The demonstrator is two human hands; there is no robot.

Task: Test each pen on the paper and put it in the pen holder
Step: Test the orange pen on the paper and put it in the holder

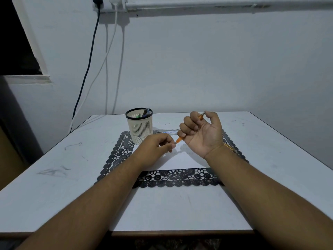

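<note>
My right hand (pixel 201 134) is raised palm up above the white paper (pixel 180 159), its fingers curled round an orange pen (pixel 179 139), with the thumb at the pen's top end. My left hand (pixel 155 148) is beside it, thumb and forefinger pinched at the pen's lower tip. Whether they hold a cap is hidden. The cream mesh pen holder (pixel 139 126) stands behind the left hand with a few pens in it. Another pen (pixel 166 131) lies flat just right of the holder.
The paper lies on a black lace placemat (pixel 173 179) in the middle of a white table (pixel 54 168). A second orange pen (pixel 229 147) peeks out from behind my right wrist. Cables hang down the wall behind the table's far left corner.
</note>
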